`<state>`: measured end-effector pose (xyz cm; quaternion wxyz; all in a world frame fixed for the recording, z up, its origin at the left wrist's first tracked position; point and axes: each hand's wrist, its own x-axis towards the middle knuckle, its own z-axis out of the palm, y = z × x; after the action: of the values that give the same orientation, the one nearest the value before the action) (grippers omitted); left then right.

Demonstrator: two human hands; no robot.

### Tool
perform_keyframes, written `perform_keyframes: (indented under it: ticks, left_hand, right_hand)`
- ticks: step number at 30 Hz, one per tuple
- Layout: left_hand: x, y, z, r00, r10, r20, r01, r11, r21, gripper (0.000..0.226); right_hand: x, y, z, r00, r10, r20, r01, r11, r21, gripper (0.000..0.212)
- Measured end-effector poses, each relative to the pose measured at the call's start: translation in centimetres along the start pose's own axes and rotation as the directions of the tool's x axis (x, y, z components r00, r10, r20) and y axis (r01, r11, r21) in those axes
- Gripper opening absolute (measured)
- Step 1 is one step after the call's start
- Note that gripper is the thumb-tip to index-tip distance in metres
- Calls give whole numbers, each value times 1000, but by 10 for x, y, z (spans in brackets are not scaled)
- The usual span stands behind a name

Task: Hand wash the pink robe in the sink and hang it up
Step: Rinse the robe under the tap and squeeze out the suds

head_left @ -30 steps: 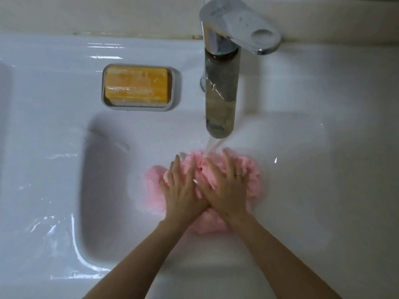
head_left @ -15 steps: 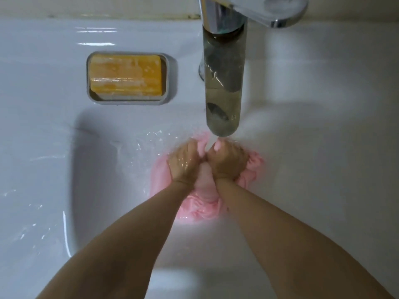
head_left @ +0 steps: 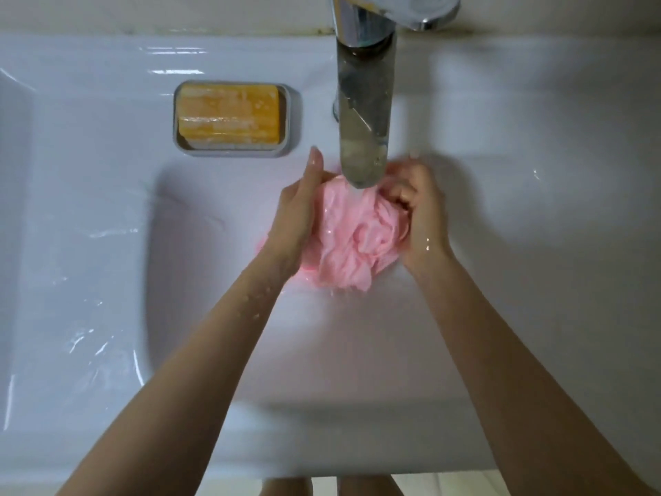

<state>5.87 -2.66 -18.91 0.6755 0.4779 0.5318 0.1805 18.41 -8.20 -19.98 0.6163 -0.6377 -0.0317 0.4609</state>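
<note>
Down in the basin of the white sink (head_left: 89, 245), bunched into a wet, crumpled wad: the pink robe (head_left: 352, 238), right beneath the spout of the chrome tap (head_left: 365, 102). Running onto the top of the wad, a thin stream of water (head_left: 359, 193). Against the wad's left side, the left hand (head_left: 298, 213), fingers straight and together, pointing toward the back ledge, palm pressed to the cloth; thumb hidden, so perhaps hooked into a fold, perhaps not. On the right side, the right hand (head_left: 418, 213), fingers curled tight into the fabric, gripping a handful. Both forearms wet, reaching in from the near edge. On the back ledge, left of the tap and well apart from the robe, a grey soap dish (head_left: 291, 119) with an orange bar of soap (head_left: 229, 114) lying in it.
</note>
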Motion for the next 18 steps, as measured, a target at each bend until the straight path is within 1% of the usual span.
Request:
perform_keyframes:
  ticks: [1, 2, 3, 4, 5, 6, 7, 8, 9, 10, 11, 12, 13, 14, 15, 17, 18]
  left_hand:
    - [-5, -4, -6, 1000, -31, -2, 31, 999, -19, 50]
    - [-10, -12, -10, 999, -35, -33, 34, 999, -6, 49]
    - [-15, -23, -14, 996, 15, -87, -7, 996, 94, 48]
    - [-16, -40, -19, 981, 140, -137, -89, 942, 323, 48]
    - [-17, -57, -23, 951, 275, -143, -144, 799, 584, 54]
    - [-17, -74, -27, 932, 342, -121, -134, 633, 763, 70]
    - [-14, -90, -28, 931, 349, -109, -97, 523, 847, 90]
    - [-11, -103, -28, 939, 329, -96, -79, 480, 874, 107]
    - [-6, -113, -26, 954, 290, -74, -77, 477, 875, 116]
    - [-3, -120, -23, 965, 258, -43, -86, 469, 879, 118]
    - [-1, -127, -19, 966, 260, -14, -106, 443, 890, 114]
    - [-3, -132, -14, 956, 294, 11, -133, 401, 906, 105]
    - [-4, -136, -9, 943, 331, 30, -157, 365, 917, 93]
    - [-7, -140, -5, 926, 376, 36, -178, 350, 920, 82]
    - [-8, -143, -3, 907, 420, 30, -200, 367, 908, 72]
    - [-7, -145, 0, 860, 510, 0, -240, 404, 882, 56]
    - [-4, -147, 1, 831, 556, -11, -256, 400, 880, 49]
  right_hand:
    - [-4, 2, -6, 1000, -18, 0, 18, 999, -27, 22]
    - [-9, 7, -12, 998, -67, -18, 65, 993, -103, 20]
    - [-14, 14, -19, 986, -161, -35, 148, 959, -242, 17]
    - [-17, 23, -24, 959, -282, -31, 240, 865, -440, 18]
    - [-17, 33, -30, 922, -388, 1, 295, 699, -652, 27]
    - [-14, 44, -37, 899, -435, 54, 297, 515, -804, 43]
    - [-10, 54, -41, 902, -419, 104, 271, 363, -892, 60]
    - [-5, 64, -44, 918, -367, 149, 258, 267, -928, 74]
    - [-3, 73, -44, 931, -306, 196, 272, 228, -935, 82]
    - [-1, 84, -42, 928, -274, 251, 309, 192, -931, 84]
    - [-2, 93, -38, 911, -271, 311, 355, 131, -926, 82]
    - [-5, 102, -35, 888, -277, 367, 396, 56, -917, 78]
    - [-7, 111, -34, 870, -274, 411, 426, -5, -905, 72]
    - [-8, 117, -33, 849, -291, 442, 451, -39, -892, 66]
    - [-9, 123, -34, 822, -338, 459, 470, -54, -881, 60]
    - [-3, 133, -39, 746, -479, 461, 496, -61, -866, 49]
    - [2, 137, -41, 711, -535, 457, 507, -61, -860, 44]
